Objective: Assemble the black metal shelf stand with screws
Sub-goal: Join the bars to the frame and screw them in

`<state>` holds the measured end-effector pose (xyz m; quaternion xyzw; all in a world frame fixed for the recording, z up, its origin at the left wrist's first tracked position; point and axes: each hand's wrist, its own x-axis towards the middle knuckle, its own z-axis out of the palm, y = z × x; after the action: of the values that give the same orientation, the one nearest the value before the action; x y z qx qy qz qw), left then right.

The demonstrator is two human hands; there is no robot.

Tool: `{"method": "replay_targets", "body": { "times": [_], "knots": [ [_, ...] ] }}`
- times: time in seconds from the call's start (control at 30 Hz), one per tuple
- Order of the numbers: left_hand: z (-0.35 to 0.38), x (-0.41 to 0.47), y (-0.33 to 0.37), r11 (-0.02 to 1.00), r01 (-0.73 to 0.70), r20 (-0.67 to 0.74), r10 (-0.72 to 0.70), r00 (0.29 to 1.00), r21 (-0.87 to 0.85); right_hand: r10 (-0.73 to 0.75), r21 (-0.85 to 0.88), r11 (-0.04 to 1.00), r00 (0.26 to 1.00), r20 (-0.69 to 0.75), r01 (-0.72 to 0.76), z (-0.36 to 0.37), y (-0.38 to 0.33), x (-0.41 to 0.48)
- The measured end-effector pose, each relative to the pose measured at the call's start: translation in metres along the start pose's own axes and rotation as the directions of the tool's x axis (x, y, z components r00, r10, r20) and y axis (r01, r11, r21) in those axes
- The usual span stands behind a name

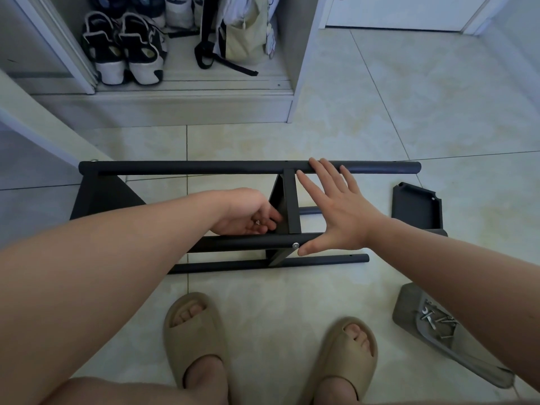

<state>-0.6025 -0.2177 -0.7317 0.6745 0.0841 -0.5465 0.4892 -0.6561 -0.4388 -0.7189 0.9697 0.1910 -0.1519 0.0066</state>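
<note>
Black shelf stand point(204, 167) | left hand point(248, 211) pinches screw point(258, 222) | right hand point(339, 211) splayed on it | hardware tray point(409, 305), loose panel point(415, 209) nearby

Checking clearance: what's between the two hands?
Head view: black flat metal cross panel, between left hand holding a small silver fastener and right hand.

A single wide-angle camera worn on the person's head looks forward and steeply down over a pale glossy tiled floor point(380, 112). Bare forearms enter from the lower corners, and the left hand point(248, 211) and right hand point(336, 211) meet mid-frame at the black metal tube-and-panel shelf stand point(204, 167). The view is near enough to show a small silver fastener point(258, 222) in the left hand's curled fingers. Tan foam slide sandals point(194, 331) lie almost under the lens at the bottom edge; an open white shoe cupboard point(175, 109) marks the far top left.
</note>
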Motion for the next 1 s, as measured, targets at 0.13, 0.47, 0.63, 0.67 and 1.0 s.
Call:
{"method": "replay_targets", "body": {
  "times": [0.13, 0.47, 0.63, 0.67, 1.0],
  "knots": [
    [-0.001, 0.008, -0.004, 1.0, -0.02, -0.03, 0.021, 0.999, 0.023, -0.013, 0.019, 1.0, 1.0, -0.01, 0.013, 0.003, 0.001, 0.0],
    [-0.001, 0.02, -0.004, 0.997, -0.012, 0.068, 0.017, 0.998, -0.075, -0.043, 0.027, 0.999, 0.999, -0.028, 0.044, 0.007, 0.002, 0.002],
    [0.0, 0.024, -0.005, 0.999, -0.035, 0.124, 0.039, 0.992, -0.034, -0.06, 0.052, 0.997, 0.998, -0.022, 0.061, 0.007, 0.003, 0.002],
    [0.0, 0.025, -0.006, 0.999, -0.04, 0.139, 0.043, 0.989, -0.023, -0.062, 0.061, 0.996, 0.998, -0.022, 0.064, 0.007, 0.003, 0.002],
    [0.002, 0.038, -0.01, 0.997, -0.082, 0.051, 0.082, 0.995, 0.006, -0.078, 0.106, 0.991, 0.996, -0.047, 0.083, 0.009, 0.004, 0.002]
  ]
}}
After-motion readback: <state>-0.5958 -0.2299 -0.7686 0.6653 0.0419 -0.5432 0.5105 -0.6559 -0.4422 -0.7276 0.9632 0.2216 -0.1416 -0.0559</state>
